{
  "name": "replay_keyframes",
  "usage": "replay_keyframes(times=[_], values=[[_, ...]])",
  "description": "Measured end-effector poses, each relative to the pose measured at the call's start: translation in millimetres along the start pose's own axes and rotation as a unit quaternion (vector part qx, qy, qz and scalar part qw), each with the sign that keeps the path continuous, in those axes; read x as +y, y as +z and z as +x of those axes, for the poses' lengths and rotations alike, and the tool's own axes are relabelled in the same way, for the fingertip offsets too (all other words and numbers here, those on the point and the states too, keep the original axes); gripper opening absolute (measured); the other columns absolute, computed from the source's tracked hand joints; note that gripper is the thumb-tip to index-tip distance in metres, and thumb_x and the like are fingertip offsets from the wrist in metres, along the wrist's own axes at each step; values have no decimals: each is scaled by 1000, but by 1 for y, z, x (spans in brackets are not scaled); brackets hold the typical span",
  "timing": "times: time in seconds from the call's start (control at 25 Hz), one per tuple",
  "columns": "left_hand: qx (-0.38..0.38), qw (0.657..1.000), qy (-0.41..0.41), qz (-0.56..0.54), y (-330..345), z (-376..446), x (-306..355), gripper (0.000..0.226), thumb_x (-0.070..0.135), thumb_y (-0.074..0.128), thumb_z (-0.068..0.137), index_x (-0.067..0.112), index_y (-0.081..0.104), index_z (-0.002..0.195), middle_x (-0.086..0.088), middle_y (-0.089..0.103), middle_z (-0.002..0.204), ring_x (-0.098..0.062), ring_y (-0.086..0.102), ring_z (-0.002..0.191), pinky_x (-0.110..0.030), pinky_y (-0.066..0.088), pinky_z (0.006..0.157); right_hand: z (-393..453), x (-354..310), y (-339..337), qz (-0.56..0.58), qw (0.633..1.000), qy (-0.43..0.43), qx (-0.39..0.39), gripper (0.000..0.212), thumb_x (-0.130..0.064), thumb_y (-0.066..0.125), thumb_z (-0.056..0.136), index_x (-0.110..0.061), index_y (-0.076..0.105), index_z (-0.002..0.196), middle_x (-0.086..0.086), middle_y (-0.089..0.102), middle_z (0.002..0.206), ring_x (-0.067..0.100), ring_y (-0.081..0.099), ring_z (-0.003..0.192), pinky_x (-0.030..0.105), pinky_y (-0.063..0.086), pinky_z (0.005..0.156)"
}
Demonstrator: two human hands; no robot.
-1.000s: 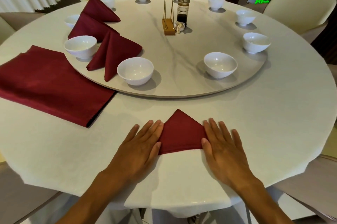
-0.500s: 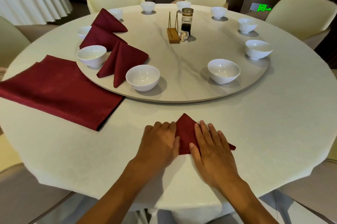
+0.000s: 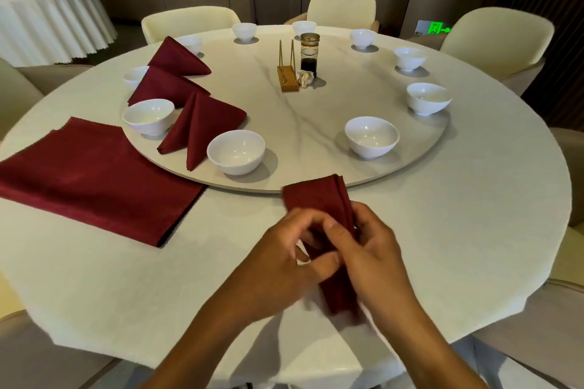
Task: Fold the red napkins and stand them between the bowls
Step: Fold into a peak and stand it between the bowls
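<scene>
From the head view, both hands hold one folded napkin (image 3: 319,199) over the near tabletop (image 3: 458,230). The left hand (image 3: 278,265) has its grip curled on the cloth's left edge, thumb and fingers pinching. The right hand (image 3: 376,255) wraps its grip round the right side. The napkin's top end sticks out beyond both grips; its lower end hangs below them. Ahead and left of the grips stand three folded napkins (image 3: 202,126) among bowls (image 3: 235,151). A flat napkin stack (image 3: 94,180) lies far left.

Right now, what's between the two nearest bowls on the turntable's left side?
A folded red napkin stands between the nearer bowl and the bowl to its left, seen in the head view.
</scene>
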State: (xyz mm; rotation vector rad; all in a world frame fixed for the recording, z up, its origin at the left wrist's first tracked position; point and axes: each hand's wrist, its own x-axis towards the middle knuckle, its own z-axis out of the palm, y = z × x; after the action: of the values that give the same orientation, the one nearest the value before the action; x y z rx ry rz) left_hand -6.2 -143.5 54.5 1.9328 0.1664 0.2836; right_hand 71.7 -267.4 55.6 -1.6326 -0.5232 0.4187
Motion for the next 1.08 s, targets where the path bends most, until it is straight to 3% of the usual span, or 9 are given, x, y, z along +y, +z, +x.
replay_keyframes(times=[0.2,0.32,0.4,0.52,0.64,0.76,0.84,0.92,1.08], values=[[216,950,66,215,-19,0,-9,37,26,68,83,35,60,117,17,60,112,-5,56,106,-24,45,89,26,3,-34,95,984,81,-128,17,-6,59,92,-5,71,104,21,72,98,29,66,88,32,52,80],[7,997,-71,18,-44,8,-23,47,31,70,77,48,60,119,6,65,114,-12,61,110,-26,47,91,46,6,-52,76,958,149,-231,23,-10,59,89,-1,68,109,19,68,97,27,62,86,30,50,77],[-84,974,-166,-127,-42,14,-39,38,22,73,80,38,67,114,-8,71,103,-22,70,96,-35,56,88,62,7,-54,-12,950,175,-258,21,-6,51,97,-8,69,108,11,70,95,21,65,83,28,52,75],[-80,971,-194,112,-23,20,-66,48,24,69,88,30,54,133,-1,66,102,-18,66,93,-30,54,86,75,24,-42,-305,920,93,-229,27,-10,51,96,-22,64,118,0,68,109,18,64,100,33,51,87],[-9,928,12,371,-4,18,-87,63,26,53,88,19,38,149,-3,51,140,-25,50,128,-35,41,104,58,60,-13,-511,849,-71,-112,37,-10,45,88,-12,62,121,5,64,112,30,61,101,40,48,88],[-55,897,74,432,10,20,-104,63,40,20,96,16,31,153,-4,28,160,-21,23,148,-53,18,119,34,89,13,-522,837,-135,-95,47,-27,34,91,-8,62,123,9,64,123,31,62,113,44,46,103],[-56,888,36,455,16,17,-114,69,49,-1,98,20,22,156,2,18,163,-14,13,150,-53,15,120,27,98,6,-559,813,-113,-117,69,-46,2,96,-17,23,155,0,18,161,22,18,150,41,13,123],[-30,882,32,468,18,9,-123,68,48,-4,99,20,19,157,4,17,163,-13,14,150,-50,18,119,27,106,-20,-571,806,-75,-137,72,-54,-15,90,-25,-8,156,-8,-14,160,13,-15,149,37,-7,122],[17,901,45,432,18,-6,-129,63,46,2,104,17,22,156,5,18,163,-10,15,150,-44,14,117,28,110,-56,-599,791,-48,-116,69,-52,-8,94,-26,4,157,-6,2,163,16,-1,152,39,-1,123]])
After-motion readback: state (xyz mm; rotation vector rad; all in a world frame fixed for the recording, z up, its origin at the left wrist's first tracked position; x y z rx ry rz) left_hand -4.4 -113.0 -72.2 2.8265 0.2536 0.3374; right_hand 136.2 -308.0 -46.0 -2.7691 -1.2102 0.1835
